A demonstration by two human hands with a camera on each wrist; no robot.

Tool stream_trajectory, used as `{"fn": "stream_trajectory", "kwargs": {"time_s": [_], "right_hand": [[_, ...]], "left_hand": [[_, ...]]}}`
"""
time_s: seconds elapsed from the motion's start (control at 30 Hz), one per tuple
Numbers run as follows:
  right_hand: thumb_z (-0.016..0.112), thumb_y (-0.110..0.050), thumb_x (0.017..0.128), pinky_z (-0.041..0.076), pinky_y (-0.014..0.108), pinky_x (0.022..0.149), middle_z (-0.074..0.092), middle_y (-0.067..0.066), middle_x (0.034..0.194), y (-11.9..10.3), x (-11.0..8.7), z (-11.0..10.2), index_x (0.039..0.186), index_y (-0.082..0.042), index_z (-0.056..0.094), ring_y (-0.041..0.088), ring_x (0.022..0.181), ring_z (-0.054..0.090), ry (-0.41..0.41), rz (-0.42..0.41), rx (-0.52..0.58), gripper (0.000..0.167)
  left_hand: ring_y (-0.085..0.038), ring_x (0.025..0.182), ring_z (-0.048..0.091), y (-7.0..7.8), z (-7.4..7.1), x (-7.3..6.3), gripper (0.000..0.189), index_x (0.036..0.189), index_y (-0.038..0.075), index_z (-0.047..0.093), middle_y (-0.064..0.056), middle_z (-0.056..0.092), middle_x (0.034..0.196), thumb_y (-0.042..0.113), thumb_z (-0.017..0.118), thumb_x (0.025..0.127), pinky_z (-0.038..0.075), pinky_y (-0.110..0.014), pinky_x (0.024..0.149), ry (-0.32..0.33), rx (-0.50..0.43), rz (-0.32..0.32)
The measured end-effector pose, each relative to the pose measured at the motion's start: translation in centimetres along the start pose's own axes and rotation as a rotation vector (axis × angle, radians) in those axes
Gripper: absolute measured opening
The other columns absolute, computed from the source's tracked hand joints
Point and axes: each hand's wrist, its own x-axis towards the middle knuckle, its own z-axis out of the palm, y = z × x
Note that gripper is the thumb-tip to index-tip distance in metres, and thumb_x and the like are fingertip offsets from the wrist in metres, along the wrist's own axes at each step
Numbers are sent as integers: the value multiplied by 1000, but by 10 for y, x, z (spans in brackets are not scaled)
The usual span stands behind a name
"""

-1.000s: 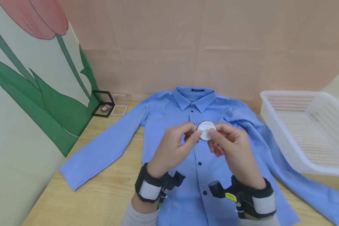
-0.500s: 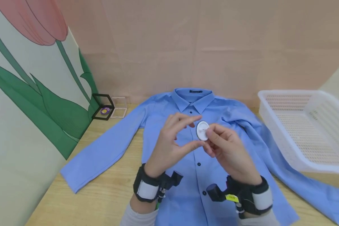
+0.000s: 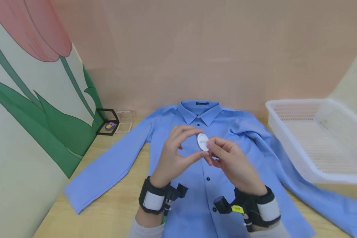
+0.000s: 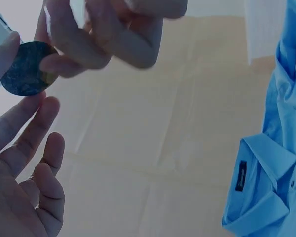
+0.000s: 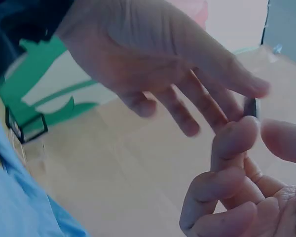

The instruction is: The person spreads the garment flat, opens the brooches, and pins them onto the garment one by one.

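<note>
A round pin badge (image 3: 202,142) is held up over the blue shirt (image 3: 184,185), its white back with a pin facing the head camera. My left hand (image 3: 175,155) holds it by opposite edges, fingertips at the top and thumb at the bottom. My right hand (image 3: 230,160) pinches its right side between thumb and fingers. In the left wrist view the badge's dark front (image 4: 24,69) shows, partly covered by fingers. The right wrist view catches the badge (image 5: 251,106) nearly edge-on between both hands. The shirt lies flat, collar away from me, dark buttons down its front.
At the back left stand a black open case (image 3: 108,122) with a purple and yellow round piece inside, and a clear open case (image 3: 124,122). A white plastic basket (image 3: 297,155) sits right, beside the shirt's sleeve (image 3: 324,200). Wooden table (image 3: 130,191) shows beneath.
My left hand let go, spread its thumb and fingers, then took the badge by opposite edges. The badge turned more edge-on and moved slightly left with my right hand. The head view tilted up.
</note>
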Motion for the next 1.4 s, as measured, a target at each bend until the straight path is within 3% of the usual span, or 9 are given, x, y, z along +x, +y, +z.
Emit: {"fn": "stream_trajectory", "kwargs": {"time_s": [0.1,0.23,0.4,0.5,0.6,0.8,1.0,1.23,1.4], "right_hand": [[49,-30,105,39,27,63,57,-3,73,5,3,-3,94,-15,62,14,73,52,88,22,-100,23],[54,-34,103,42,28,64,60,-4,76,9,9,-13,102,-18,66,16,77,55,196,44,-239,21],[55,-37,102,43,32,68,60,-2,80,13,22,-27,108,-8,63,19,80,56,216,53,-338,31],[57,-39,101,43,33,70,59,-1,80,15,34,-34,111,-4,63,20,82,56,234,66,-393,37],[58,-41,100,43,33,71,59,1,82,18,47,-41,110,-4,62,21,83,55,243,84,-435,39],[57,-39,100,41,33,73,61,5,91,29,78,-51,108,-7,62,21,84,55,235,152,-454,33],[58,-34,100,44,32,75,62,8,102,39,117,-62,112,-6,64,22,87,56,259,224,-464,31],[57,-29,100,46,33,80,64,12,115,48,149,-69,119,-8,66,21,91,58,285,285,-454,30],[54,-26,101,48,27,75,65,16,122,57,163,-63,123,-7,65,22,94,61,268,323,-451,31]], "left_hand": [[-16,103,51,-10,-3,-4,51,125,11,67,-3,68,120,15,85,78,41,-26,64,-2,23,-58],[-16,100,50,-25,-11,-3,49,126,12,67,-3,67,114,19,84,80,44,-35,66,-1,82,-126],[-17,99,50,-51,-21,3,47,124,12,68,-4,68,111,24,83,81,42,-33,68,-17,185,-190],[-19,99,53,-72,-25,9,46,124,10,68,-6,69,111,25,82,82,43,-29,77,-37,224,-223],[-22,101,55,-92,-28,17,47,126,7,66,-8,69,112,24,81,84,45,-33,90,-84,245,-262],[-25,106,59,-127,-33,28,47,126,4,64,-10,70,116,25,79,85,48,-39,95,-220,307,-355],[-27,111,65,-157,-33,34,47,125,4,64,-12,73,117,26,79,86,51,-41,98,-284,345,-458],[-27,110,69,-177,-22,39,46,121,3,66,-13,73,116,25,80,84,51,-41,100,-335,380,-483],[-22,111,69,-186,-17,40,48,123,7,66,-9,73,117,34,79,85,52,-38,98,-393,491,-511]]}}
